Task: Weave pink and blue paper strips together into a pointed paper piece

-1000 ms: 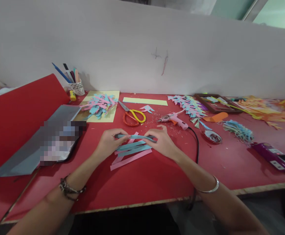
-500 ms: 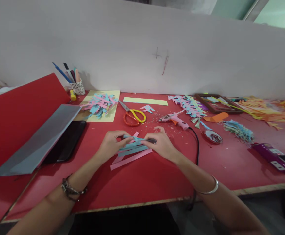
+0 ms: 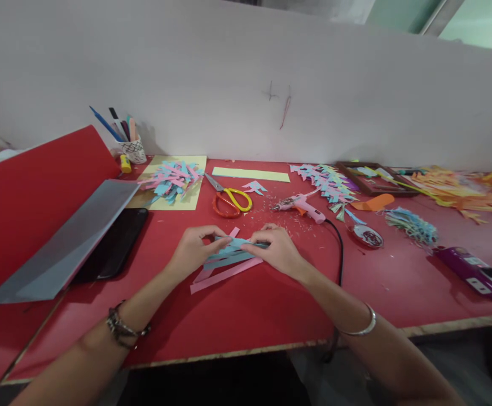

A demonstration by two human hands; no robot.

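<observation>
Right now both hands meet over the middle of the red bench (image 3: pixel 271 316). The left hand (image 3: pixel 193 252) pinches the left end of a blue paper strip (image 3: pixel 238 243) between thumb and fingertips, and the right hand (image 3: pixel 276 250) grips the other end of that same strip, fingers curled over it. The strip is held just above a small heap of loose strips (image 3: pixel 224 265), blue and pink, that lie flat on the bench under and between the hands; one long pink strip sticks out toward the near edge.

Behind the hands lie scissors (image 3: pixel 228 199) with yellow and orange handles, blades pointing away to the left. Just right of them a pink glue gun (image 3: pixel 301 205) rests on its side, its black cord (image 3: pixel 339 248) running toward the near edge past the right wrist. A yellow sheet (image 3: pixel 195 198) to the left carries a pile of cut blue and pink pieces (image 3: pixel 170 179). A cup of pens (image 3: pixel 131 148) stands by the wall. A dark tablet (image 3: pixel 114 248) lies at the left, partly under a grey sheet (image 3: pixel 64 248). More cut paper is spread along the right.
</observation>
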